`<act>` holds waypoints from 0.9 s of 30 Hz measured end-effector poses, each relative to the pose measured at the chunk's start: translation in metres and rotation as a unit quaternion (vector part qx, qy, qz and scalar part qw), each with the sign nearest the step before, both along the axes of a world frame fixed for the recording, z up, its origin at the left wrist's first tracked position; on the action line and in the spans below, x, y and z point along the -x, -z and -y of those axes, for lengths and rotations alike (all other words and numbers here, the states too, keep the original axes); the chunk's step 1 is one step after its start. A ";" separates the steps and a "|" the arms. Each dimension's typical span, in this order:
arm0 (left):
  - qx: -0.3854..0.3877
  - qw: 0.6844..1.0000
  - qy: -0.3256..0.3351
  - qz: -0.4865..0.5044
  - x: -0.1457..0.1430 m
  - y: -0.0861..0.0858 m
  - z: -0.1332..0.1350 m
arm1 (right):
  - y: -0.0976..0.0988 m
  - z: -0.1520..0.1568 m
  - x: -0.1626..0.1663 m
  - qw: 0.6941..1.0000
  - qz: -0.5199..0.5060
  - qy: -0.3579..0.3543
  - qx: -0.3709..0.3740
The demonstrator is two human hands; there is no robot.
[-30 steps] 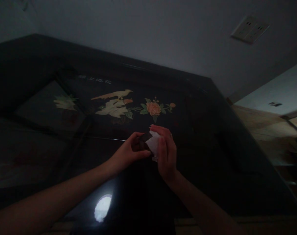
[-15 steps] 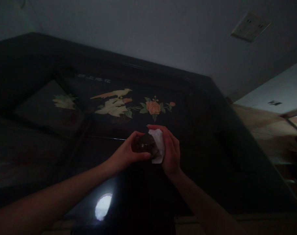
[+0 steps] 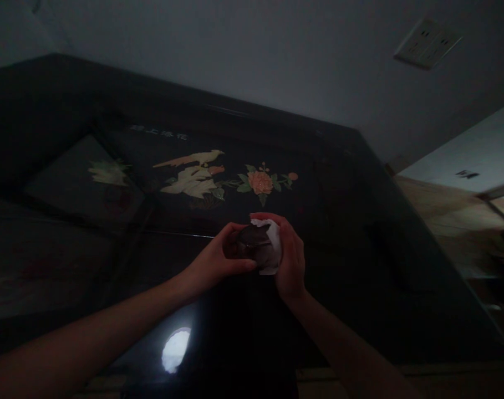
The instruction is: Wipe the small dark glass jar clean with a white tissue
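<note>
Left hand [image 3: 213,256], glassy object [image 3: 252,237] within, tissue [image 3: 274,239] alongside

Transparent cup [image 3: 252,239], one: appearing dark, showing one round end, being held in the left hand [image 3: 224,252]. White paper tissue [image 3: 274,241], one: showing a ragged edge, curving around the cup's right side, lying between cup and right hand [image 3: 291,257].

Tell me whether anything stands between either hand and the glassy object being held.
Yes, on one side: a white tissue lies between the right hand and the glassy object. Nothing visible stands between the left hand and the object; its thumb rests along the near side.
</note>
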State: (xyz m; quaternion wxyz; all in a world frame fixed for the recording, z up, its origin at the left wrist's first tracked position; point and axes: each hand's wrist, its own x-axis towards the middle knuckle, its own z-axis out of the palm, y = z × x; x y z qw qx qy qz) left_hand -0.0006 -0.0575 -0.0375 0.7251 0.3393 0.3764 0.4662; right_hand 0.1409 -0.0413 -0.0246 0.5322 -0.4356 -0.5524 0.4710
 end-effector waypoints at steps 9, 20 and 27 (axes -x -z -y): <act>-0.021 0.997 -0.036 -0.068 -0.002 -0.002 0.000 | -0.005 0.008 0.000 0.927 0.257 -0.027 -0.273; 0.007 1.000 0.016 0.002 0.001 -0.004 0.001 | -0.008 -0.008 -0.004 0.983 -0.100 -0.087 0.130; 0.020 0.999 0.015 0.026 0.002 -0.009 0.001 | -0.001 -0.012 0.000 0.953 -0.214 -0.057 0.207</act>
